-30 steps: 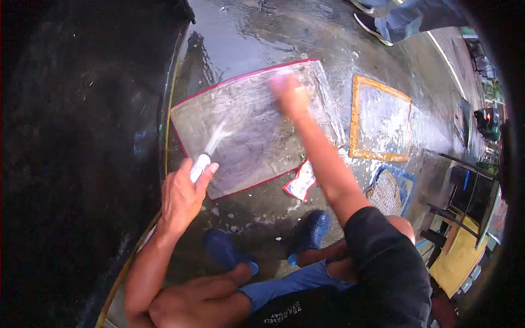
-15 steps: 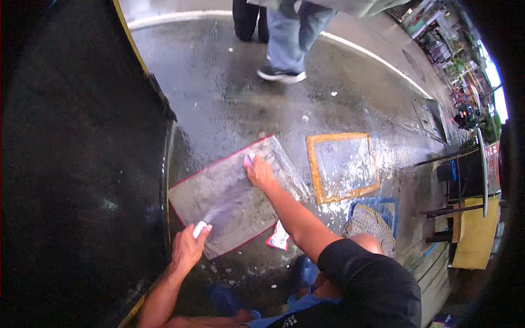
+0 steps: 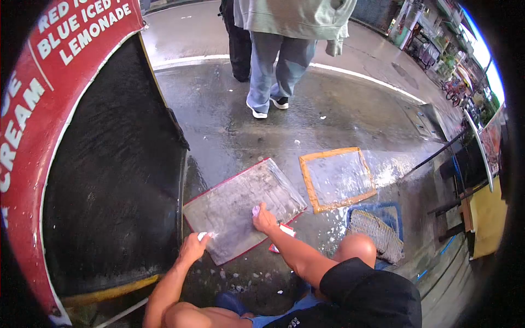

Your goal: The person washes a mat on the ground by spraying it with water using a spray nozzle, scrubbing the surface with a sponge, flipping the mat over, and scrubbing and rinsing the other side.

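A wet grey mat (image 3: 246, 188) with a red edge lies flat on the ground before me. My right hand (image 3: 265, 220) is over its lower right part, fingers closed on a small pale purple object (image 3: 256, 211) whose kind I cannot make out. By the mat's lower left edge, my left hand (image 3: 191, 247) grips a small white object (image 3: 202, 236), mostly covered by the fingers. A red-and-white packet (image 3: 287, 230) lies partly under the mat's right edge, close to my right forearm.
An orange-edged mat (image 3: 314, 197) lies to the right on wet pavement, with a blue-edged mat and a grey textured cloth (image 3: 377, 232) nearer me. Left stands a dark panel (image 3: 109, 180) under a red sign (image 3: 27, 164). Two people (image 3: 281, 65) stand ahead.
My right hand has drawn back towards me from the mat's upper part. My view has tilted up, revealing the red sign. The person in blue trousers has changed stance.
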### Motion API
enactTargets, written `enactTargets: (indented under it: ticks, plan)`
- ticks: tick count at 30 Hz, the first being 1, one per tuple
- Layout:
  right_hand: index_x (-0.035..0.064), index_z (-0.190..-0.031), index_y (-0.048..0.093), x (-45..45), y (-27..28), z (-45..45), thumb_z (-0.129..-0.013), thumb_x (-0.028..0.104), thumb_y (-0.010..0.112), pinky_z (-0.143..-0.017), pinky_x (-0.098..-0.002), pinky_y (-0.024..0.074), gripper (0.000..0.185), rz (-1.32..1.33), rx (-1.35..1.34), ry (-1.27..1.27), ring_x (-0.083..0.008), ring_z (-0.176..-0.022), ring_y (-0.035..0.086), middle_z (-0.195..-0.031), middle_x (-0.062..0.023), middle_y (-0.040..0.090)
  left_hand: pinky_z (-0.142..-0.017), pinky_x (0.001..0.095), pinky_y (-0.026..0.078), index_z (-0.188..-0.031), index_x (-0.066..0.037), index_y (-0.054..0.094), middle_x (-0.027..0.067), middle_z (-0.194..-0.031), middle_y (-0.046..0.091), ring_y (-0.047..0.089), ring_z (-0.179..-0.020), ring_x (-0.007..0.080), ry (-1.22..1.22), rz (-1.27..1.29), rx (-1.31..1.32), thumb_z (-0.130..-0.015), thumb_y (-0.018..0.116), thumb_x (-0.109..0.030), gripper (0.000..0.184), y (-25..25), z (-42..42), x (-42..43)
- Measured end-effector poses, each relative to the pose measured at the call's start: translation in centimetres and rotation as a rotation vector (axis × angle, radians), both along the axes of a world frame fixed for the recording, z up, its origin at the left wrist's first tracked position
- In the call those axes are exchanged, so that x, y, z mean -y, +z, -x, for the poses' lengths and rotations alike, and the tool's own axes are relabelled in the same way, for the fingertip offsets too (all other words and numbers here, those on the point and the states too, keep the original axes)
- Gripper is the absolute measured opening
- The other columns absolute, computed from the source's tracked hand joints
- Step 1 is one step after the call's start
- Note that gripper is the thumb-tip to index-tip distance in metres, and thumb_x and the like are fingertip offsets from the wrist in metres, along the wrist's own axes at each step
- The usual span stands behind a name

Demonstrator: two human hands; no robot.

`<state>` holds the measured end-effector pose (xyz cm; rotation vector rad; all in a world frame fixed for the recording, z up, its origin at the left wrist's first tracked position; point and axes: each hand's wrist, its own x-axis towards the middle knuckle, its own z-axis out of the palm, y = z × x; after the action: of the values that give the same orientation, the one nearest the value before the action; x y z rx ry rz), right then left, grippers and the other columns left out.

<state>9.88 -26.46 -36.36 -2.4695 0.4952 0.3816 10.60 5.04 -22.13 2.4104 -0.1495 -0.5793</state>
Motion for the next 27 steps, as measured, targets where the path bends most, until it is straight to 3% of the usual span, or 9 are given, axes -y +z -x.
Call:
enactTargets:
  ticks: [5,7,12,15,23,27]
  plan:
    - [0.0031,-0.127,0.037,0.2,1.4,0.4,-0.093,0.033,0.061,-0.079,-0.0603,0.0519,0.051,0.001,0.135,0.011,-0.0524,-0.090,0.067,-0.093,-0.0340,0.068,-0.082,0.0525,0.052,-0.103,0.001,0.074,0.0298,-0.097,0.071,0.068,-0.095,0.0472,0.041,-0.048,0.062,-0.094,0.064,-0.054,0.056,-2.0,-0.9,-1.4]
    - [0.0040,-0.128,0.039,0.0,2.2,-0.9,-0.096,0.036,0.058,-0.080,-0.0600,0.0518,0.049,0.008,0.213,0.042,-0.0517,-0.090,0.067,-0.093,-0.0330,0.069,-0.082,0.0526,0.052,-0.102,0.001,0.074,0.0298,-0.098,0.071,0.068,-0.096,0.0474,0.037,-0.083,0.055,-0.094,0.064,-0.054,0.056,-0.4,-0.5,-0.9]
    - [0.0051,-0.129,0.041,-1.7,4.5,-2.8,-0.100,0.045,0.047,-0.080,-0.0602,0.0512,0.050,0.000,0.149,0.035,-0.0520,-0.089,0.067,-0.093,-0.0341,0.069,-0.083,0.0532,0.052,-0.100,0.002,0.073,0.0302,-0.099,0.070,0.067,-0.097,0.0481,0.029,-0.107,0.046,-0.094,0.063,-0.055,0.058,0.9,0.0,-0.5]
    - [0.0030,-0.129,0.038,-2.2,2.8,-2.3,-0.101,0.046,0.045,-0.079,-0.0602,0.0517,0.052,-0.037,0.172,0.020,-0.0530,-0.084,0.067,-0.091,-0.0361,0.068,-0.085,0.0537,0.052,-0.100,0.002,0.073,0.0306,-0.100,0.070,0.066,-0.099,0.0488,0.016,-0.112,0.062,-0.093,0.062,-0.056,0.060,0.3,-0.1,-0.9]
    - [-0.0008,-0.128,0.034,-1.3,2.5,2.4,-0.094,0.033,0.065,-0.080,-0.0590,0.0524,0.056,-0.062,0.183,0.192,-0.0528,-0.090,0.066,-0.094,-0.0354,0.068,-0.088,0.0557,0.051,-0.101,0.003,0.073,0.0336,-0.103,0.068,0.065,-0.104,0.0503,-0.010,-0.139,-0.005,-0.092,0.062,-0.060,0.065,-1.6,-0.9,-0.8]
    - [0.0028,-0.128,0.039,-1.2,3.1,2.7,-0.095,0.043,0.062,-0.082,-0.0575,0.0524,0.058,-0.077,0.130,0.143,-0.0514,-0.094,0.067,-0.098,-0.0339,0.068,-0.088,0.0566,0.051,-0.101,0.002,0.074,0.0346,-0.104,0.068,0.065,-0.104,0.0510,-0.020,-0.128,0.003,-0.092,0.062,-0.061,0.065,-0.8,-0.9,-0.5]
